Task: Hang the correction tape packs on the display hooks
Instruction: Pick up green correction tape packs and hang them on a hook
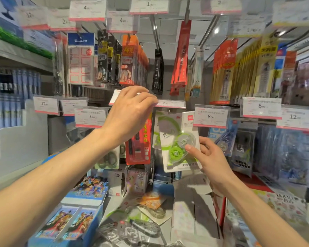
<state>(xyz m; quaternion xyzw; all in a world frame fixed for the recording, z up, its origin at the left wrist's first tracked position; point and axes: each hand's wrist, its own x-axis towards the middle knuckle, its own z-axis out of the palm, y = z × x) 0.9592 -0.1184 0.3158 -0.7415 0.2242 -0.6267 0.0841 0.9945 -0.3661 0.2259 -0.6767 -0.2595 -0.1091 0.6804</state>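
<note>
My right hand [206,157] grips a correction tape pack [177,138] by its lower right, thumb on the front. The pack is a white card with a clear blister over green tape wheels, held tilted in front of the middle hook row. Another green pack [156,139] hangs just behind it on the left. My left hand [132,111] is raised at the price tag holder [171,103] at the tip of that hook, fingers curled on the holder's left end. The hook itself is hidden behind my left hand and the tag.
Hooks of packed stationery fill the wall: a red pack [139,139] hangs left of the tape, blue tape packs [225,138] to the right. Price tags [210,116] jut out at hand height. On the shelf below lie loose packs [141,227] and a blue card box [73,216].
</note>
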